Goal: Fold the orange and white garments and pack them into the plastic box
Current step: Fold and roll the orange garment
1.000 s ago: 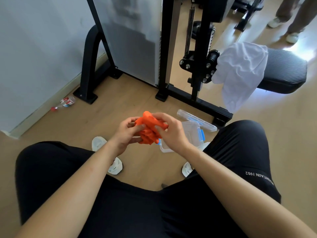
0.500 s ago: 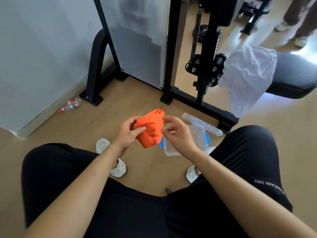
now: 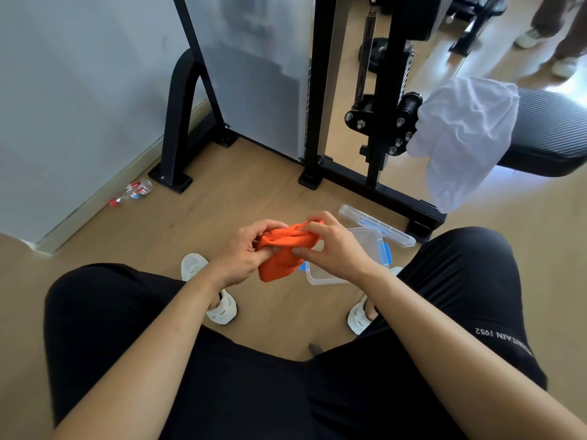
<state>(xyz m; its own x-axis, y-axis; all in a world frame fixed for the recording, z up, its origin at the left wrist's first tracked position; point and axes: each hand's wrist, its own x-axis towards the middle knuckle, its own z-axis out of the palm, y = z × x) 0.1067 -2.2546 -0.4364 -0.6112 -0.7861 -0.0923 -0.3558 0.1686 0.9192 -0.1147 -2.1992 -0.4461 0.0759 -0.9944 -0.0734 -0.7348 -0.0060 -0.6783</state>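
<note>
A small orange garment (image 3: 281, 255) is bunched between both hands, above the floor in front of my knees. My left hand (image 3: 246, 252) grips its left side with thumb and fingers. My right hand (image 3: 330, 249) pinches its upper right edge. Just behind and under my right hand a clear plastic box (image 3: 359, 246) with blue clips stands open on the floor. Its lid (image 3: 376, 225) lies behind it. A white garment (image 3: 460, 134) hangs crumpled over the end of a black bench at the upper right.
A black gym machine frame (image 3: 378, 128) stands behind the box. The padded bench (image 3: 552, 134) is at the right. A plastic bottle (image 3: 133, 192) lies by the wall at left. My white slippers (image 3: 219, 309) rest on the wooden floor. Another person's legs (image 3: 552, 30) show at the top right.
My right hand, half a second ago open beside the cloth, has closed on the orange garment again. The garment is now scrunched flatter and wider between both hands.
</note>
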